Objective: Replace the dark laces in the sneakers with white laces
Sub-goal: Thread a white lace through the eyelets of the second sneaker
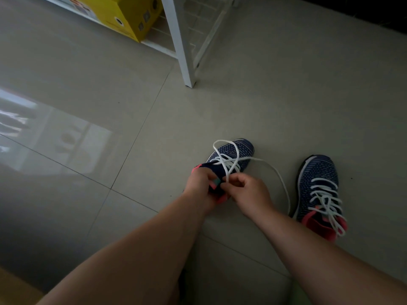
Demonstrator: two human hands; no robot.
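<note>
Two bare forearms are reaching in from the bottom edge, cut off above the elbows, toward two navy knit sneakers lying on a pale tiled floor (286, 89). The left hand (201, 186) is gripping the heel end of the near sneaker (233, 155), its fingers curled over the collar and hiding most of the tongue and pink lining. The right hand (248, 190) is pinching the white lace (229, 159) between curled fingertips; which eyelet it is meeting cannot be made out. One loose end is trailing in a long arc toward the second sneaker (318, 186), which is sitting apart at the right, already laced in white. Open floor is stretching left and ahead. One white rack leg (182, 51) is standing beyond, with one yellow box (123, 16) cropped at the top edge.
</note>
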